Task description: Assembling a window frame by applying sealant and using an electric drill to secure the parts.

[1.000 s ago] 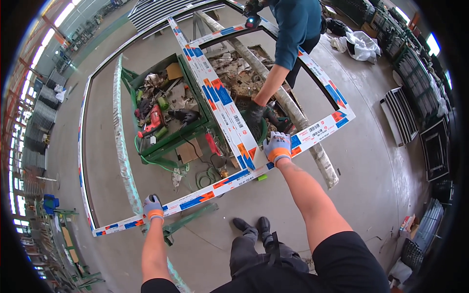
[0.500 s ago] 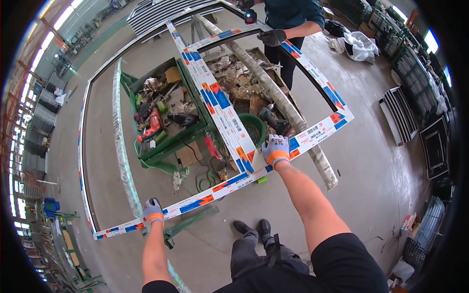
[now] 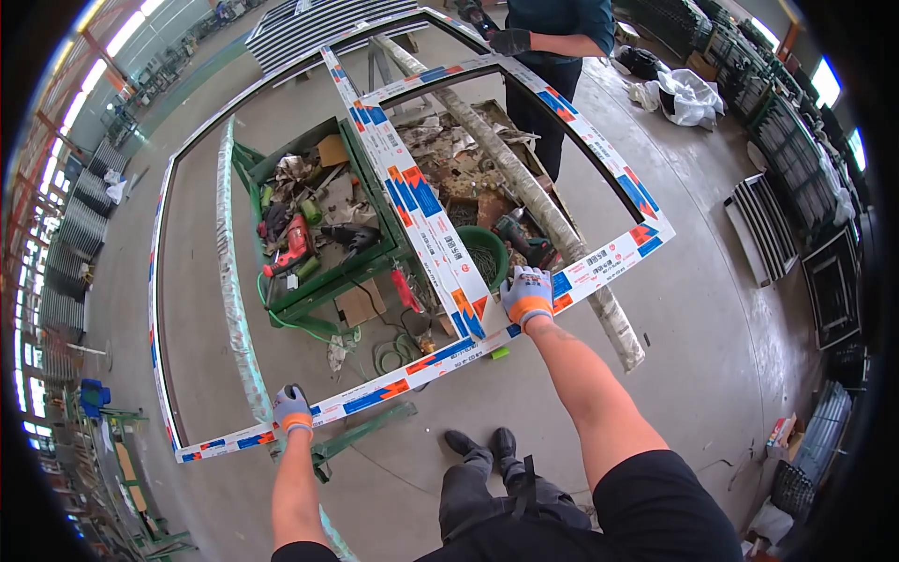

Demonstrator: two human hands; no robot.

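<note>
A large window frame [image 3: 377, 389], wrapped in white film with blue and orange print, lies across two wrapped support bars. My left hand [image 3: 292, 409], in a grey and orange glove, is closed round its near rail at the left. My right hand [image 3: 528, 294], gloved alike, grips the same rail beside the joint with the wide middle bar [image 3: 426, 208]. The fingers of both hands curl over the rail and are partly hidden. On the far side a co-worker's dark-gloved hand [image 3: 509, 41] is at a dark power tool [image 3: 478, 17], above the frame.
Beneath the frame stands a green tool cart [image 3: 323, 286] with a red power tool [image 3: 296, 241] and scraps. Near my right hand are a green bucket [image 3: 491, 245] and a cordless drill [image 3: 524, 238]. One support bar [image 3: 613, 323] sticks out past the near rail.
The co-worker's gloved hand has left the frame's inner edge and moved up and left to the power tool. My hands keep hold of the rail, nearly still.
</note>
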